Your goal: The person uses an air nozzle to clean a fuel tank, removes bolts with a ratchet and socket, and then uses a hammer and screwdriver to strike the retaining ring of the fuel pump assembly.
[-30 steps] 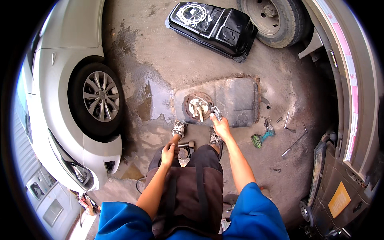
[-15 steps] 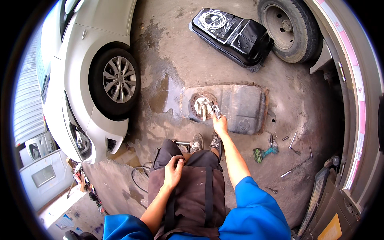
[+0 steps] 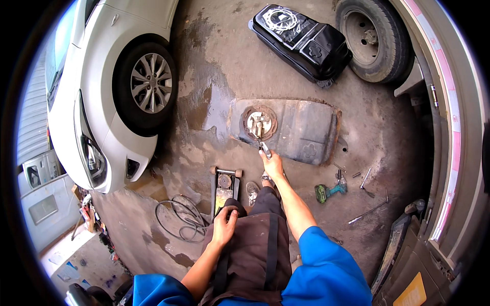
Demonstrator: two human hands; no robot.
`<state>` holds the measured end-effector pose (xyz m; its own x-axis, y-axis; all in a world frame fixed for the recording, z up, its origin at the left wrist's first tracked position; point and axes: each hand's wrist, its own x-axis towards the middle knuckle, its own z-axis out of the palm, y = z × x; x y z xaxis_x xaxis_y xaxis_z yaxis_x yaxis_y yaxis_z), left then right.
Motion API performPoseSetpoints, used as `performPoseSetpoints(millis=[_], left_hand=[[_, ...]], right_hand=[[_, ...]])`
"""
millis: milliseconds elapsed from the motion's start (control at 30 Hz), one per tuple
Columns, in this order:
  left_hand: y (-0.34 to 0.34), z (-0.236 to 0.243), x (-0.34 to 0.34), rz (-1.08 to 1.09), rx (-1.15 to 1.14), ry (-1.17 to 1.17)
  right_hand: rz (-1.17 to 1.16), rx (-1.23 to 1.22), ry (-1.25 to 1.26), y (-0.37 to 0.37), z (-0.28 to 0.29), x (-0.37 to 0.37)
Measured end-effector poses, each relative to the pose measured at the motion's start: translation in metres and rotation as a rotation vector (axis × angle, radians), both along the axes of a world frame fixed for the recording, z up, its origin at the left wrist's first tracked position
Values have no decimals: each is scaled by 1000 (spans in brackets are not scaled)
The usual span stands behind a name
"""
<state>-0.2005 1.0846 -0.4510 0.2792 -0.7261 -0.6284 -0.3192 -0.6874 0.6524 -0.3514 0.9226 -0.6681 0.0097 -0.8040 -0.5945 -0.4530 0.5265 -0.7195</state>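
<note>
A rusty grey fuel tank [image 3: 293,137] lies on the floor in front of me. Set in its left part is a whitish fuel pump unit [image 3: 259,124] ringed by rusted metal. My right hand [image 3: 273,165] grips a pair of metal pliers [image 3: 265,149] by the handles. The jaws point at the near edge of the pump ring; whether they touch it I cannot tell. My left hand [image 3: 223,227] rests on my left knee, fingers loosely bent and holding nothing. My shoes show between the knees and the tank.
A floor jack [image 3: 224,191] and a coiled black hose [image 3: 179,219] lie to the left. On the right are a cordless drill [image 3: 331,192] and a long-handled wrench [image 3: 368,213]. Beyond the tank sits a black plastic-wrapped tank [image 3: 301,43]. A silver car [image 3: 102,66] and a truck wheel [image 3: 368,43] flank the space.
The pliers have come toward me, from the pump's right side to its near edge. My left hand stays on the knee. The view has shifted, and more of the jack and hose shows.
</note>
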Motion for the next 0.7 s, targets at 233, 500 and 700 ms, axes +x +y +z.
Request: performPoseSetpoints(millis=[233, 500, 700], left_hand=[[58, 5, 15, -18, -10, -33], [102, 2, 31, 30, -65, -33], [115, -2, 22, 41, -72, -35]], right_hand=[[-249, -42, 91, 52, 28, -3], [-155, -60, 78, 61, 15, -24], [-242, -75, 59, 57, 11, -37]])
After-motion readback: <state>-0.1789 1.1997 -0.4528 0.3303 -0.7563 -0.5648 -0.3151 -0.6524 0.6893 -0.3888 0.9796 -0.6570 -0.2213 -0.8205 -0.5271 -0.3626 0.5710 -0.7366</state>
